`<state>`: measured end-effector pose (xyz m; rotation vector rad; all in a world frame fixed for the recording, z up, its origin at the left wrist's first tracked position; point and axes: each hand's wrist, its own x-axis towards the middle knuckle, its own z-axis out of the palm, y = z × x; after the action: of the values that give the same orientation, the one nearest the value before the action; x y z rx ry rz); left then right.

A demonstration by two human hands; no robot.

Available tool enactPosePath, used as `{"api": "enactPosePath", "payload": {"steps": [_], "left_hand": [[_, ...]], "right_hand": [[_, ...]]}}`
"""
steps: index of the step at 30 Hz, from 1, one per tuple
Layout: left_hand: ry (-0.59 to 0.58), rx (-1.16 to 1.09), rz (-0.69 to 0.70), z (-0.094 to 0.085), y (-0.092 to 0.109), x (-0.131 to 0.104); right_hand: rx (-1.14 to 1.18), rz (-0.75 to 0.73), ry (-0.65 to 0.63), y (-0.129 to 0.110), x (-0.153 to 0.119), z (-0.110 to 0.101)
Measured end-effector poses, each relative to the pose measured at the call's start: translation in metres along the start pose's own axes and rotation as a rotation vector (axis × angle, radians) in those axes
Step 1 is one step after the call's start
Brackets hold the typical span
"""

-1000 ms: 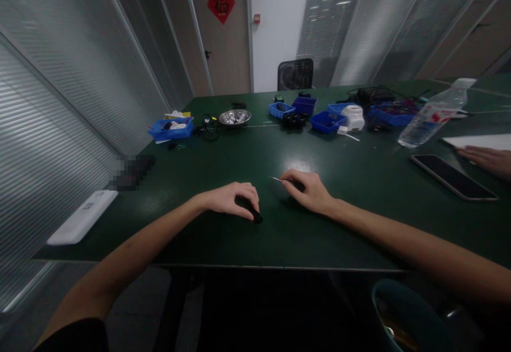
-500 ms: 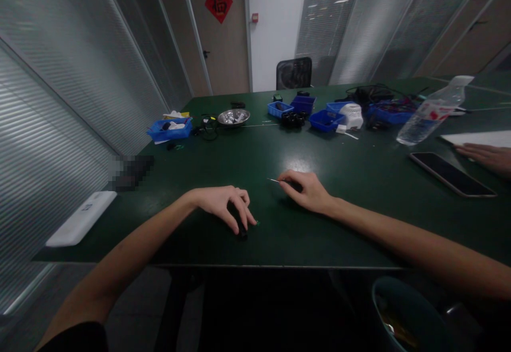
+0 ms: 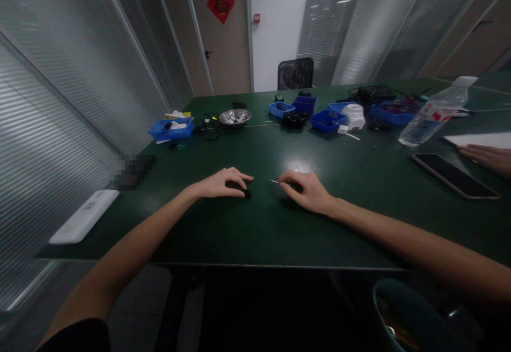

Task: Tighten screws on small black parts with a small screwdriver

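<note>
My left hand (image 3: 223,184) is over the green table (image 3: 255,240), pinching a small black part (image 3: 247,194) between thumb and fingers. Its index finger stretches out towards my right hand. The part's exact kind is too dark and small to make out. A short gap away, my right hand (image 3: 305,189) rests on the table, its fingers closed round a thin metal-tipped tool (image 3: 274,181). Only the slender tip shows, pointing left at my left fingertips; the palm hides the rest of it.
At the back are a metal bowl (image 3: 235,118), a blue tray (image 3: 171,128) and more blue bins (image 3: 327,121). To the right lie a phone (image 3: 455,175), a tilted plastic bottle (image 3: 437,112) and another person's hand (image 3: 487,156). A white box (image 3: 84,217) lies left.
My left hand has moved away from me, up the table, carrying the small black part level with the tool tip. My right hand has stayed nearly still.
</note>
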<state>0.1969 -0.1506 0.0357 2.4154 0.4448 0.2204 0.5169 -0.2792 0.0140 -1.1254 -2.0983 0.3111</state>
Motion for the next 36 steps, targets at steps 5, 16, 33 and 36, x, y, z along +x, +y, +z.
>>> {"api": "enactPosePath", "payload": {"steps": [5, 16, 33, 36], "left_hand": [[0.199, 0.157, -0.171, -0.015, -0.039, -0.009], [0.526, 0.594, -0.794, -0.077, -0.144, -0.079], [0.747, 0.846, -1.005, -0.088, -0.163, -0.117], [0.688, 0.824, -1.011, -0.089, -0.168, -0.121]], "right_hand": [[-0.011, 0.002, -0.023, 0.001, 0.0, 0.0], [-0.015, -0.005, -0.051, 0.002, -0.001, -0.002], [-0.003, -0.012, -0.074, 0.002, -0.002, -0.003], [0.003, -0.009, -0.078, 0.001, -0.001, -0.003]]}}
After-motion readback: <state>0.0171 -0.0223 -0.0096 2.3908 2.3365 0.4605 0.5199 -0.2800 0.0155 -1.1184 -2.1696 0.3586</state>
